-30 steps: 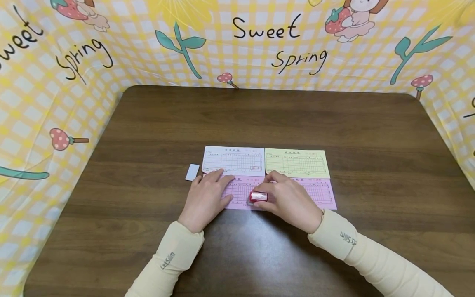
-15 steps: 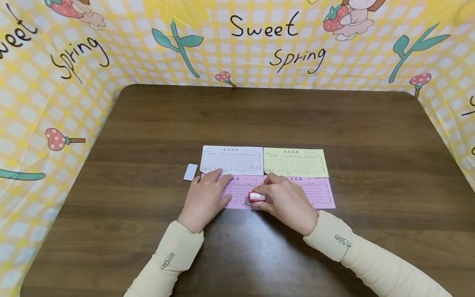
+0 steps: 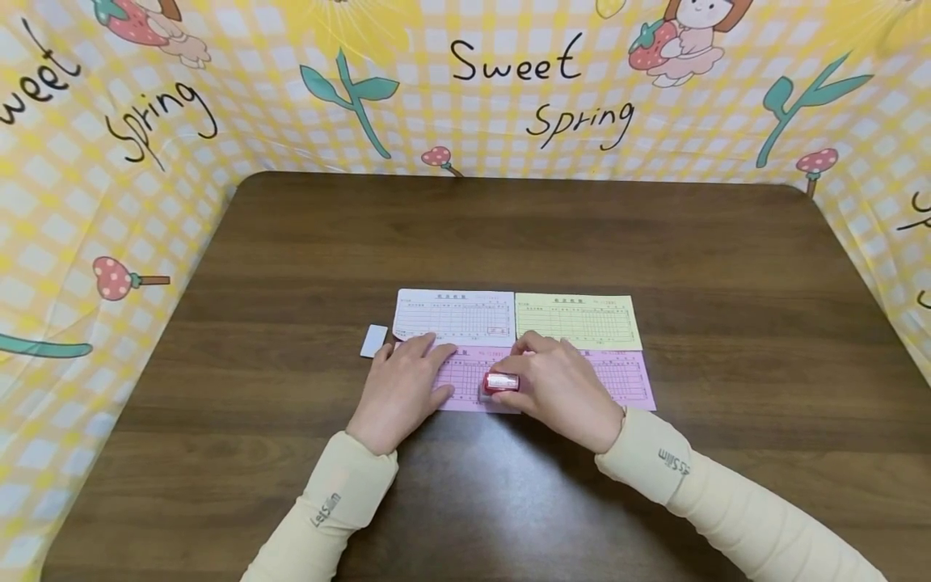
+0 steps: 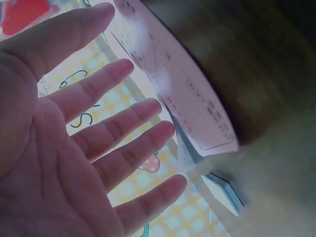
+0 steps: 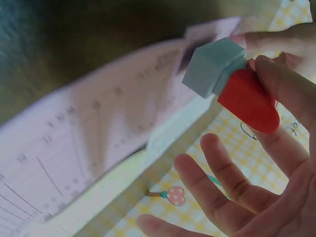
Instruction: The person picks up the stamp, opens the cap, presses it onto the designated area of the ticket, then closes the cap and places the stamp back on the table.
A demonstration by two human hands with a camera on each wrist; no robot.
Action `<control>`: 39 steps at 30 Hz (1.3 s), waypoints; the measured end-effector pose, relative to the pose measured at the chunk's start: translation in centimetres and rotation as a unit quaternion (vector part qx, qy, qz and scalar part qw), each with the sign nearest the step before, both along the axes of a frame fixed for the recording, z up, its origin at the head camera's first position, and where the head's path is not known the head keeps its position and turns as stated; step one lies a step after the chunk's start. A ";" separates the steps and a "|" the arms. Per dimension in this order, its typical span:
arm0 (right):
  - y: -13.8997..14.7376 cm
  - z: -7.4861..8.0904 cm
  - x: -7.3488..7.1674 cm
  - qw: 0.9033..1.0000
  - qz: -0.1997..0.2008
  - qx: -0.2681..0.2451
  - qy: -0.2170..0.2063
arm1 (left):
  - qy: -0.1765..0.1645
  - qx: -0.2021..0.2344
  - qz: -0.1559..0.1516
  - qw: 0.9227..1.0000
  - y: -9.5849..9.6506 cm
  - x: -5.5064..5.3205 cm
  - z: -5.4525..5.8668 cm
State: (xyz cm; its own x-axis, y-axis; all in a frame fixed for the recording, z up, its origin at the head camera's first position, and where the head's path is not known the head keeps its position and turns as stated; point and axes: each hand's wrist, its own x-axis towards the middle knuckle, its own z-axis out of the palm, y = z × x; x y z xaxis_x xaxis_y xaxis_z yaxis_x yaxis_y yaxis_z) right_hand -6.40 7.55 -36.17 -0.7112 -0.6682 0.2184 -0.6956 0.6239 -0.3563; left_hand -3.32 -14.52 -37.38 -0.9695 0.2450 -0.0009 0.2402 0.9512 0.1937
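In the head view my right hand (image 3: pixel 566 388) pinches a red-handled stamp (image 3: pixel 501 382) between thumb and finger, over the lower right corner of the left pink receipt slip (image 3: pixel 469 376). The right wrist view shows the stamp's red grip (image 5: pixel 249 101) and its pale grey block; whether the block touches paper I cannot tell. My left hand (image 3: pixel 398 392) lies with spread, straight fingers on that slip's left part. A second pink slip (image 3: pixel 621 380) is partly under my right hand. Behind them lie a white slip (image 3: pixel 451 311), bearing a small red boxed mark, and a yellow slip (image 3: pixel 575 315).
A small white rectangular block (image 3: pixel 374 341) sits on the table just left of the slips, near my left fingers. The brown wooden table (image 3: pixel 509 234) is bordered at the back and sides by a patterned yellow-checked cloth (image 3: pixel 480 113).
The camera view shifts slightly. My right hand stays at the same corner of the pink slip, with the stamp in its grip tilting a little. My left hand stays put.
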 end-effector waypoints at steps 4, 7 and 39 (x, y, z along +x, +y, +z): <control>0.1 0.8 -0.4 1.000 -0.010 -0.007 0.010 | 0.006 0.000 -0.005 1.000 0.1 -0.2 0.2; 0.2 1.2 -0.5 1.000 -0.016 -0.011 0.005 | 0.006 0.002 -0.007 1.000 0.2 -0.4 0.3; 2.6 2.3 -1.3 0.999 -0.029 -0.028 0.004 | 0.020 0.007 -0.020 1.000 1.6 -1.6 1.4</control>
State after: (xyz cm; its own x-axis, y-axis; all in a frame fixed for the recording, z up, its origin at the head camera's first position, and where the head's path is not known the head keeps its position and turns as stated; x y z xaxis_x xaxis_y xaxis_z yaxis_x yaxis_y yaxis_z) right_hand -7.73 10.14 -33.88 -0.7464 -0.6125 0.2601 -0.6619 0.6427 -0.3858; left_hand -4.95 -12.96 -35.97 -0.9580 0.2839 0.0413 0.2864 0.9378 0.1961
